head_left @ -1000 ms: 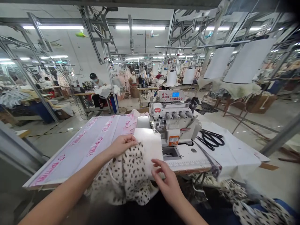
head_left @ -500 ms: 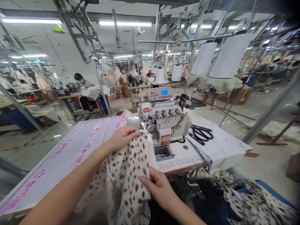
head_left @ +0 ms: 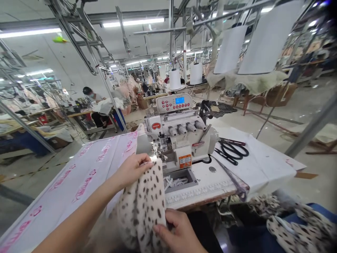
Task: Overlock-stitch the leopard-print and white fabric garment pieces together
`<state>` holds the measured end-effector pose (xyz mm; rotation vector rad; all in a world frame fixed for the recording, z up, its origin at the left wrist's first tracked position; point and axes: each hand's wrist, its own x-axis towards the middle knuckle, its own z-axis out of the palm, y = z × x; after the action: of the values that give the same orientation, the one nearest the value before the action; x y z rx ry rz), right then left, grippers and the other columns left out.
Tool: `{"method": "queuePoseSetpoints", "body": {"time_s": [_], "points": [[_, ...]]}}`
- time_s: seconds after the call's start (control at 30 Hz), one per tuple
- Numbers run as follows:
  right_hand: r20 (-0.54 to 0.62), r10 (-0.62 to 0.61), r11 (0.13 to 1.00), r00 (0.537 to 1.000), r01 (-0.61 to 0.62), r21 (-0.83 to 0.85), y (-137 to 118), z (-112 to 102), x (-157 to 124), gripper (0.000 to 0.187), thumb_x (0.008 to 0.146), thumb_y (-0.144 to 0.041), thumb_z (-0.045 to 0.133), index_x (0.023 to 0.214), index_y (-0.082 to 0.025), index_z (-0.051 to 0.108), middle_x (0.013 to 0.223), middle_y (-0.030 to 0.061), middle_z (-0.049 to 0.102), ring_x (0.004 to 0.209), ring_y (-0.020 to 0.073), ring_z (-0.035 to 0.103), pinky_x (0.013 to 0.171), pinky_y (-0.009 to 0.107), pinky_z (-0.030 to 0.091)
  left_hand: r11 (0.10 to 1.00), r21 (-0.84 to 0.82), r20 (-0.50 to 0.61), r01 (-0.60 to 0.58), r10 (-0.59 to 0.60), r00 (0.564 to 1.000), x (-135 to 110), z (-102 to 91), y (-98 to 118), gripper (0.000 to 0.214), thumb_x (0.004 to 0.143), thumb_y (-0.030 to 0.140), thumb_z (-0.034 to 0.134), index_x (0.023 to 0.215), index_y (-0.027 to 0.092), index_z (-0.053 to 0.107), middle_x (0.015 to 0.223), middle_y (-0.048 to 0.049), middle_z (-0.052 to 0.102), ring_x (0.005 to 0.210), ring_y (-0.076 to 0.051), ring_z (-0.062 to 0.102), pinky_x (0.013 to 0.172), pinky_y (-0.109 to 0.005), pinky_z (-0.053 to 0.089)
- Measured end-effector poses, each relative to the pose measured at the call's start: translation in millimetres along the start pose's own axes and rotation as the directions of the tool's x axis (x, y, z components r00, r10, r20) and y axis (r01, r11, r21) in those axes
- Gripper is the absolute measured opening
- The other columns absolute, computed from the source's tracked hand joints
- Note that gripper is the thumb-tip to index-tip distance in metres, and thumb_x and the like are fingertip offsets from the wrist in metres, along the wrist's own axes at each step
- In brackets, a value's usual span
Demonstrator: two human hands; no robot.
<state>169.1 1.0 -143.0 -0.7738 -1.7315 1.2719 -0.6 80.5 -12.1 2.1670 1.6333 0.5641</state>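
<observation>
- The left grip (head_left: 131, 171) is pinched, thumb and fingers together, on the upper end of the soft cream fabric with dark brown spots (head_left: 150, 196); the right grip (head_left: 179, 230) is clamped on its right edge, thumb in front and fingers behind.
- Seen in clock terms, the fabric hangs at 7 o'clock from the white metal sewing machine (head_left: 168, 121), its top just beside the lit needle area, its lower part blurred below the bench (head_left: 210, 189). Whether the top edge lies under the foot cannot be told.
- The step in hand looks like lining up the fabric's edge with the needle.
- The next move would seem to call for a flat, straight edge, the left grip guiding close to the needle and the right grip keeping the hanging length from dragging or twisting.
- The left forearm runs in from 8 o'clock, over the white sheet with pink lettering (head_left: 105, 158), wrist slightly bent and knuckles up, fingertips near the machine.
- The right forearm enters from 5 o'clock, its grip lower, at 5 o'clock from the left one, in front of the bench's near edge.
- The grey rectangular recess with pale scraps (head_left: 193, 177) lies between the right grip and the machine.
</observation>
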Motion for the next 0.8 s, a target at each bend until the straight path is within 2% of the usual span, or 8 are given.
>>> {"method": "queuePoseSetpoints", "body": {"time_s": [0.2, 0.43, 0.53, 0.6, 0.63, 0.7, 0.73, 0.8], "points": [[0.015, 0.086, 0.990, 0.996, -0.087, 0.107, 9.9, -2.9, 3.2, 0.034, 0.072, -0.041, 0.053, 0.051, -0.015, 0.044, 0.052, -0.0024, 0.039, 0.053, 0.0106, 0.037, 0.049, 0.021, 0.029, 0.998, -0.023, 0.013, 0.062, -0.062, 0.998, 5.3, 1.8, 0.9, 0.028, 0.081, 0.041, 0.044, 0.072, 0.016, 0.052, 0.068, 0.0021, 0.053, 0.065, -0.011, 0.047, 0.060, -0.022, 0.035], [0.005, 0.060, 0.998, 0.998, -0.060, 0.029, 17.7, -0.9, 4.0, 0.035, 0.075, -0.040, 0.051, 0.050, -0.016, 0.041, 0.052, -0.0021, 0.040, 0.051, 0.0103, 0.039, 0.048, 0.021, 0.030, 0.992, -0.033, -0.007, 0.119, -0.119, 0.993, 9.4, 4.4, -0.1, 0.027, 0.078, 0.042, 0.048, 0.072, 0.016, 0.055, 0.069, 0.0021, 0.056, 0.065, -0.011, 0.048, 0.059, -0.021, 0.036], [0.100, 0.040, 0.986, 0.994, -0.023, -0.166, 7.5, -11.7, 5.1, 0.026, 0.076, -0.033, 0.054, 0.056, -0.017, 0.048, 0.055, -0.0009, 0.049, 0.052, 0.0116, 0.045, 0.049, 0.021, 0.032, 0.994, -0.012, -0.026, 0.108, -0.109, 0.994, 9.8, 4.8, 1.0, 0.025, 0.078, 0.040, 0.048, 0.072, 0.016, 0.055, 0.070, 0.0018, 0.057, 0.066, -0.012, 0.049, 0.060, -0.022, 0.036], [0.142, 0.047, 0.921, 0.989, 0.013, -0.390, -7.9, -25.4, 9.8, 0.016, 0.075, -0.027, 0.056, 0.062, -0.017, 0.053, 0.057, 0.0004, 0.054, 0.052, 0.0135, 0.050, 0.048, 0.021, 0.034, 0.996, 0.003, -0.029, 0.094, -0.094, 0.995, 10.3, 4.4, 1.6, 0.025, 0.078, 0.039, 0.047, 0.073, 0.017, 0.055, 0.070, 0.0017, 0.057, 0.066, -0.012, 0.049, 0.060, -0.022, 0.036], [0.113, 0.027, 0.872, 0.993, 0.032, -0.489, -17.0, -33.3, 14.2, 0.013, 0.076, -0.024, 0.056, 0.065, -0.017, 0.055, 0.057, 0.0011, 0.056, 0.052, 0.0145, 0.051, 0.048, 0.022, 0.035, 0.996, 0.009, -0.026, 0.088, -0.087, 0.996, 10.7, 4.2, 1.7, 0.024, 0.078, 0.039, 0.047, 0.073, 0.017, 0.055, 0.070, 0.0018, 0.057, 0.066, -0.012, 0.049, 0.060, -0.023, 0.036], [0.007, -0.136, 0.788, 0.991, 0.113, -0.605, -34.6, -48.5, 27.8, 0.013, 0.081, -0.020, 0.049, 0.072, -0.017, 0.057, 0.061, 0.0034, 0.058, 0.056, 0.0163, 0.054, 0.052, 0.024, 0.040, 0.997, 0.012, -0.016, 0.076, -0.076, 0.997, 11.9, 3.9, 1.5, 0.022, 0.079, 0.038, 0.046, 0.074, 0.017, 0.055, 0.070, 0.0023, 0.057, 0.065, -0.012, 0.049, 0.059, -0.023, 0.036], [-0.019, -0.261, 0.752, 0.965, 0.191, -0.631, -41.5, -55.0, 36.6, 0.015, 0.083, -0.018, 0.044, 0.077, -0.016, 0.058, 0.067, 0.0053, 0.060, 0.062, 0.0174, 0.056, 0.057, 0.026, 0.043, 0.998, 0.012, -0.014, 0.068, -0.068, 0.998, 12.6, 3.8, 1.3, 0.021, 0.078, 0.037, 0.046, 0.074, 0.018, 0.055, 0.069, 0.0028, 0.057, 0.065, -0.012, 0.049, 0.059, -0.023, 0.035], [0.026, -0.485, 0.646, 0.874, 0.378, -0.663, -49.0, -64.8, 56.3, 0.020, 0.085, -0.015, 0.040, 0.094, -0.014, 0.059, 0.088, 0.0100, 0.063, 0.081, 0.0204, 0.056, 0.072, 0.032, 0.046, 0.999, 0.002, -0.014, 0.046, -0.046, 0.999, 14.5, 4.2, 0.7, 0.018, 0.078, 0.034, 0.047, 0.073, 0.018, 0.055, 0.069, 0.0035, 0.057, 0.065, -0.012, 0.050, 0.060, -0.023, 0.036]]}}
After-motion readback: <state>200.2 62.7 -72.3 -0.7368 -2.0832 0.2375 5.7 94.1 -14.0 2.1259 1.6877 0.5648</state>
